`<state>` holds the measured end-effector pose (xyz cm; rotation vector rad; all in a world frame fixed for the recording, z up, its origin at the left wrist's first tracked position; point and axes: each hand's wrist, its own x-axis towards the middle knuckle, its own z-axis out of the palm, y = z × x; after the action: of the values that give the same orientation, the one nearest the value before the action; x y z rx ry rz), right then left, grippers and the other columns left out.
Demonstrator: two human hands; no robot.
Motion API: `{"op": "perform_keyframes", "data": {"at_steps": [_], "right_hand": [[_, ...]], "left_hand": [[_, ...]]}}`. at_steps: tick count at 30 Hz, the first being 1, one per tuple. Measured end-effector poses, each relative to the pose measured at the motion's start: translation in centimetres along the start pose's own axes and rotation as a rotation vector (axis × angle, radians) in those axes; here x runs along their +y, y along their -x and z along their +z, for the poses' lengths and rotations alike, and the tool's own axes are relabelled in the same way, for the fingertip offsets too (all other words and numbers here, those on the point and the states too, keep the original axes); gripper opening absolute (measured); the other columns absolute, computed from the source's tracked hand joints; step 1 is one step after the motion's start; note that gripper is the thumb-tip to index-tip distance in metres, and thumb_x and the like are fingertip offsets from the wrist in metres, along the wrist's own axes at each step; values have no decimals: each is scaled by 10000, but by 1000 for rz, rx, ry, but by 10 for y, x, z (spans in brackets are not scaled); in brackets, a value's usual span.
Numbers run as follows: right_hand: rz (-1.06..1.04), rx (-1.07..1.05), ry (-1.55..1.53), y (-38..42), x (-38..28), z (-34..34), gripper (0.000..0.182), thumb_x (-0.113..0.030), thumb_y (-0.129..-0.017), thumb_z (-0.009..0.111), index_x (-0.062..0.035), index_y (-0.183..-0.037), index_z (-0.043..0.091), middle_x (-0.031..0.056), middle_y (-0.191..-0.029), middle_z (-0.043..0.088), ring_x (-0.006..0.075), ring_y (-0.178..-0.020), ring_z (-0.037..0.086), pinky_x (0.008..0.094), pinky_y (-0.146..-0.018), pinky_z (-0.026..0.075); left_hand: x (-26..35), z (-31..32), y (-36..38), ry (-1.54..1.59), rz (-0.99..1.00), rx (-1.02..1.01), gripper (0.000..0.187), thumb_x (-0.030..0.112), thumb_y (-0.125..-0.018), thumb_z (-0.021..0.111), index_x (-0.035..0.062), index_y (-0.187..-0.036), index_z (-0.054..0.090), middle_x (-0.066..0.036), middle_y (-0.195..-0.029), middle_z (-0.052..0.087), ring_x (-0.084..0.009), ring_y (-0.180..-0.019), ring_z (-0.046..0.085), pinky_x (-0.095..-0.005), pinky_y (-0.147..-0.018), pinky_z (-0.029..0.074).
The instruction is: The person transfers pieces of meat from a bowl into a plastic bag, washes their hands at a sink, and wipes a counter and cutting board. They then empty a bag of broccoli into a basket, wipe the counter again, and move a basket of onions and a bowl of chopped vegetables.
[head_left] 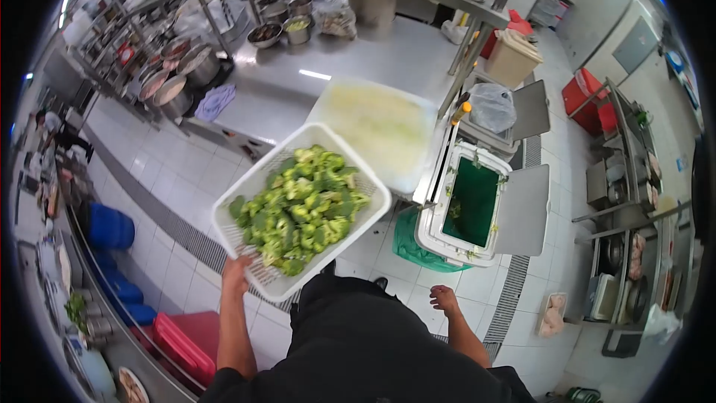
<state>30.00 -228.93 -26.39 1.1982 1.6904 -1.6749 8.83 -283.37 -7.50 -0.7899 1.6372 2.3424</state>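
A white plastic basket (356, 158) holding many cut broccoli florets (298, 205) is tilted in front of my body. My left hand (236, 276) grips its near left corner. On the other side, my right hand (443, 298) hangs beside my body, away from the basket, with its fingers curled; nothing shows in them. Just beyond the basket lies a white cutting board (380, 123) with yellow-green stains, on the steel counter.
To the right stands a white bin (425, 235) with a green liner and open lid. Metal pots (200, 67) and a purple cloth (215, 102) are at upper left. A red container (183, 347) stands at lower left, a steel rack (619, 209) at right.
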Motion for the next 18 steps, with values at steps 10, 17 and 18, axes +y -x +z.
{"op": "perform_keyframes", "data": {"at_steps": [10, 17, 18], "right_hand": [[5, 23, 257, -2, -41, -80, 246, -256, -885, 583, -91, -1066, 600, 40, -856, 634, 149, -664, 610, 296, -572, 490], [-166, 137, 297, 44, -84, -86, 280, -251, -926, 530, -51, -1112, 586, 51, -904, 640, 147, -703, 621, 276, -582, 498], [-175, 146, 278, 52, -80, -88, 262, -196, -880, 561, -63, -1100, 608, 34, -847, 628, 146, -674, 618, 270, -559, 485]], "left_hand": [[-108, -70, 47, -98, -33, 381, 386, -12, -701, 509, -92, -1076, 559, -152, -910, 628, -270, -761, 635, -368, -635, 530], [-233, 9, -82, 81, -96, 305, 341, -14, -728, 496, -83, -1052, 577, -140, -914, 632, -261, -747, 635, -381, -623, 516], [-257, 23, -105, 132, -41, 303, 333, 0, -748, 509, -80, -1063, 580, -133, -901, 635, -253, -736, 632, -376, -620, 514]]}}
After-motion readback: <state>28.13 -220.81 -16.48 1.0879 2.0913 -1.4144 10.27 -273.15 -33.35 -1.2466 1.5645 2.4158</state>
